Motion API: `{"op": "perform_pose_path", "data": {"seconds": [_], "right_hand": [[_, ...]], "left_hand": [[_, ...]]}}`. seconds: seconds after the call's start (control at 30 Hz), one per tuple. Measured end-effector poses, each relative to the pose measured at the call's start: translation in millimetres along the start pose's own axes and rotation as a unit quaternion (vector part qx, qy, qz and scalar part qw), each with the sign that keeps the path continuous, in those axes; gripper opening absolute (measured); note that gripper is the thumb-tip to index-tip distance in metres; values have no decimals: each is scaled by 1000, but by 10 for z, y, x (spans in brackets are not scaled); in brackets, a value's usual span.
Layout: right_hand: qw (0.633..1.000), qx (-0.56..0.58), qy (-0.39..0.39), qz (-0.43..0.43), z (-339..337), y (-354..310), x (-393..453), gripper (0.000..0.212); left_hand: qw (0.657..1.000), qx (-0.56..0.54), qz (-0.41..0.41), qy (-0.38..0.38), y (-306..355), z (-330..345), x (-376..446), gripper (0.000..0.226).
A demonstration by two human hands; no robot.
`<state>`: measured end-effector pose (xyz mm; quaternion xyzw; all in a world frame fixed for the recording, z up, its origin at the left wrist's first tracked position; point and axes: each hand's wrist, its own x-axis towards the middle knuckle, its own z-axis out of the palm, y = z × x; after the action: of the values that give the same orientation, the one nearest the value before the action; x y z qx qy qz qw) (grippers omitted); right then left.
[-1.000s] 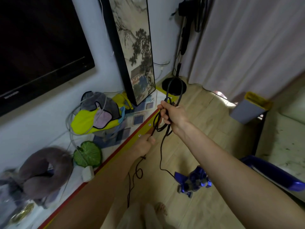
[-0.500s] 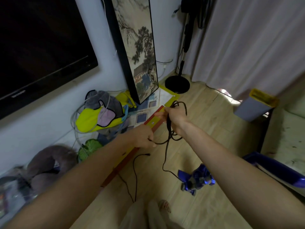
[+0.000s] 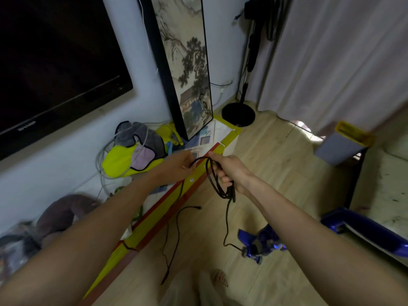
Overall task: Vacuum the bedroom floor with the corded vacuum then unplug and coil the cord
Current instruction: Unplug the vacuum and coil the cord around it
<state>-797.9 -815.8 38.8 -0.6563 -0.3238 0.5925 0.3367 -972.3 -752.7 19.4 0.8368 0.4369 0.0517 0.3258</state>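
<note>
Both hands [image 3: 205, 168] forward, fingers curled

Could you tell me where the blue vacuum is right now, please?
The blue vacuum stands on the wooden floor at lower right of the head view, below the right hand, which holds the coiled cord.

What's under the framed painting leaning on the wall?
The framed painting stands on a low platform with patterned sheets at its foot. Anything directly behind the frame is hidden.
</note>
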Motion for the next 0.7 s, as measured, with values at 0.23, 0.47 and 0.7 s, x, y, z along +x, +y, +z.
{"op": "perform_pose_path", "data": {"seconds": [0.23,0.47,0.7], "right_hand": [[987,133,-21,-89,-108,-173,-25,43],[989,74,55,-118,-159,-44,31,29],[996,21,-7,-88,37,129,27,19]], "left_hand": [[988,-125,-89,-32,-206,578,-177,19],[903,-400,-102,121,-42,392,-29,16],[856,-491,-58,152,507,-95,198,22]]}}
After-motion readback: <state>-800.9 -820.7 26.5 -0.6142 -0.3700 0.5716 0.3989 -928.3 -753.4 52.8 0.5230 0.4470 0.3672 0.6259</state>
